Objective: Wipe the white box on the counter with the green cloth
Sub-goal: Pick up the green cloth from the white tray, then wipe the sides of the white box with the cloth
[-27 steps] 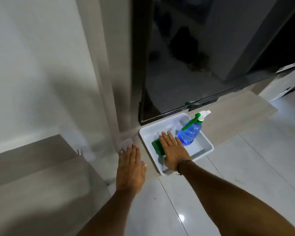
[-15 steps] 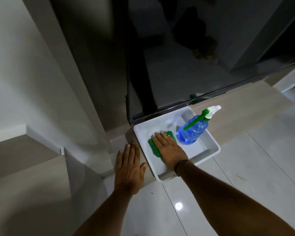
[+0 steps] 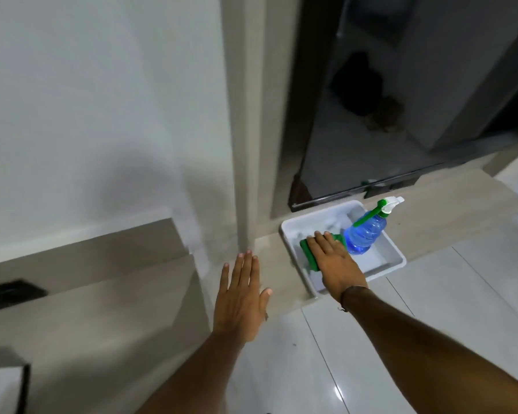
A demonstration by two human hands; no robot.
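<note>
White box (image 3: 385, 265) wiping is the step in hand, and the scene is read from left to right. At the far left a dark recessed fitting (image 3: 11, 292) is seen in the beige ledge. Next, the left hand (image 3: 241, 297) is laid flat, fingers spread and holding nothing, on the desk (image 3: 277, 264) just beside the box. The box itself sits on the desk at the foot of a dark glass panel (image 3: 401, 115), with its near corner at the desk edge above the tiled floor (image 3: 446, 309). Inside it, the green cloth (image 3: 307, 253) is pressed under the flat palm and extended fingers of the right hand (image 3: 337, 262); it is pinned, not pinched. To the right, a blue spray bottle (image 3: 365, 237) stands in the box, touching or nearly touching the cloth. For a good result, even downward pressure should be kept on the cloth, strokes should be overlapped along the floor of the box and carried into the corners and up the inner walls, and the box should be steadied with the free hand so that it is not pushed off the edge. The bottle is judged likely to be knocked, so it would best be lifted out before the area beneath it is wiped. Compared with the frame half a second earlier, the cloth and right hand are found in nearly the same spot, the left hand remains flat beside the box, and the camera view has swung to the left.
</note>
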